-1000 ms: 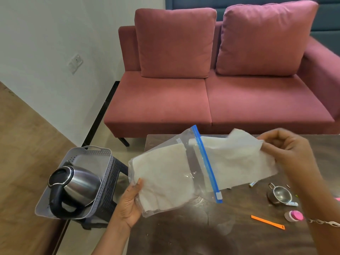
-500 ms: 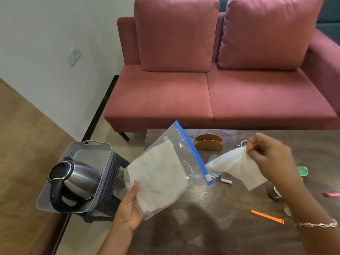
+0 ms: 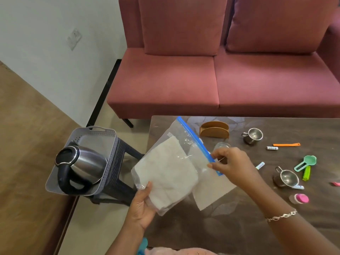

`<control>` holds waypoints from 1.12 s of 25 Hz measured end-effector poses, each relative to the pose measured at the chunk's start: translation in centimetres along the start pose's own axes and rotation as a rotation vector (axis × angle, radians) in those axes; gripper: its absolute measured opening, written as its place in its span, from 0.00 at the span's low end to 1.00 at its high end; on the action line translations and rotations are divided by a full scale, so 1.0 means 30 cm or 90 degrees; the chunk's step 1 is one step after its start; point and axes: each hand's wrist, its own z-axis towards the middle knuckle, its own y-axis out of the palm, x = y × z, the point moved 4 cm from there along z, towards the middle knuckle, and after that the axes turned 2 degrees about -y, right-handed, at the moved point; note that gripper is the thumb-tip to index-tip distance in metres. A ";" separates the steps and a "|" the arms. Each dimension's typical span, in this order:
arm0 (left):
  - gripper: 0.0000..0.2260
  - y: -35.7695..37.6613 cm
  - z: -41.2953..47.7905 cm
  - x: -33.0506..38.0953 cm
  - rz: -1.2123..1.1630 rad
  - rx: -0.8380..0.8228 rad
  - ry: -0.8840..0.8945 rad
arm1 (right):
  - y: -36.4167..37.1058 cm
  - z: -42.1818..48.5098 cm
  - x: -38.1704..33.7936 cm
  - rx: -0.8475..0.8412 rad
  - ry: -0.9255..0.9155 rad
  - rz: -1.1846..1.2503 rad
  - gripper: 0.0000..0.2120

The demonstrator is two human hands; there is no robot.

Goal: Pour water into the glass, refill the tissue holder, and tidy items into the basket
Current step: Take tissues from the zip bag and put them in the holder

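Over the table (image 3: 211,236) edge, our left hand (image 3: 141,205) grips the tissue bag (image 3: 165,172) bottom, fingers curled; our right hand (image 3: 233,166) pinches its blue zip strip (image 3: 195,137). A loose tissue (image 3: 211,194) shows beneath.

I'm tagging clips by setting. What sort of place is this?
Most likely a home living room: a pink cushioned sofa stands behind a low dark coffee table, with a wall socket on the plain white wall.
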 end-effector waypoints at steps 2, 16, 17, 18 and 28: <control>0.41 -0.039 -0.005 -0.010 0.026 0.018 -0.005 | 0.033 0.019 0.008 0.035 0.001 -0.050 0.09; 0.27 -0.386 -0.051 -0.014 0.575 0.371 -0.061 | 0.466 0.077 -0.007 -0.272 -0.288 -0.365 0.15; 0.30 -0.362 -0.040 0.015 0.625 0.329 -0.001 | 0.490 0.067 -0.006 -0.288 -0.297 -0.365 0.15; 0.29 -0.336 -0.033 0.046 0.666 0.292 0.048 | 0.509 0.060 -0.004 -0.303 -0.300 -0.364 0.16; 0.07 -0.287 0.010 0.133 0.855 0.138 -0.079 | 0.525 0.158 0.050 -0.381 -0.203 -0.312 0.10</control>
